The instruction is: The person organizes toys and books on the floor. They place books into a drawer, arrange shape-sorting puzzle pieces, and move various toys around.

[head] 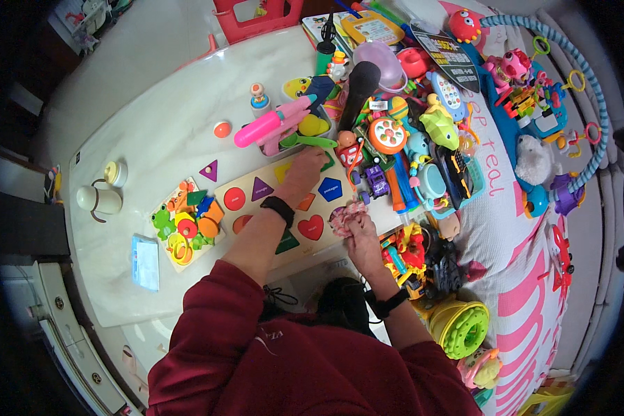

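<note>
A wooden shape board (249, 179) lies before me, with coloured shapes such as a red circle (234, 198), a purple triangle (261, 189), a blue pentagon (330, 190) and a red heart (310, 228). My left hand (308, 165) reaches across to its far right corner, fingertips at a green shape (328, 162); whether they grip it is hidden. My right hand (361, 234) holds a crumpled red-and-white cloth (347, 218) on the board's right end, partly covering a purple shape. Left of the board, loose knobbed pieces lie on an animal puzzle (162, 222); a knobbed purple triangle piece (209, 170) lies behind it.
A pink toy water gun (262, 127) rests on a bin behind the board. Toys crowd the right, including a purple toy truck (377, 181) and a black microphone (361, 91). On the left are a cream bottle (100, 200) and a blue-and-white packet (145, 262).
</note>
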Demonstrator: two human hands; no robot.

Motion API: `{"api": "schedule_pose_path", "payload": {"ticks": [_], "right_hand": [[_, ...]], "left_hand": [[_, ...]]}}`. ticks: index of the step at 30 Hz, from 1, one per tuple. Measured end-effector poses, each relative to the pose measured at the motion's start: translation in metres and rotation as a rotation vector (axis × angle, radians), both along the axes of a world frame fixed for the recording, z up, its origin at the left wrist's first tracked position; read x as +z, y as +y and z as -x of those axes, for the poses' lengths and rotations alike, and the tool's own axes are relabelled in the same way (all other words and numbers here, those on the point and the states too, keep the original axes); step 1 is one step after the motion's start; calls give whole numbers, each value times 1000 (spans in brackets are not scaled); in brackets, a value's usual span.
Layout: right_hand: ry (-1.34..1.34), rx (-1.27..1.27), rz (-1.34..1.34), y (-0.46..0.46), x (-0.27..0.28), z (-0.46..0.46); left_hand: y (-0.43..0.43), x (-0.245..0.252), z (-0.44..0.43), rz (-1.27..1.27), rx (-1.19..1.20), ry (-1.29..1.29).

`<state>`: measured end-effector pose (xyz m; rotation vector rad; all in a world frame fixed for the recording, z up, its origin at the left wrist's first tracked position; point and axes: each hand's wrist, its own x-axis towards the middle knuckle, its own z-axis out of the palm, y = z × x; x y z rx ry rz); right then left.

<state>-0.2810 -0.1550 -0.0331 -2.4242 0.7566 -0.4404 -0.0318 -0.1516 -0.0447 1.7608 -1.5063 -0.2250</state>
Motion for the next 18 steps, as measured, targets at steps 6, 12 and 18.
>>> {"api": "schedule_pose_path", "payload": {"ticks": [6, 12, 18], "right_hand": [[-10, 23, 8, 0, 2, -1], [-66, 4, 35, 0, 7, -1], [-51, 28, 3, -3, 2, -1]], "left_hand": [[-4, -3, -5, -46, -48, -244], [-1, -2, -1, -120, 17, -337], [31, 33, -6, 27, 72, -51]]}}
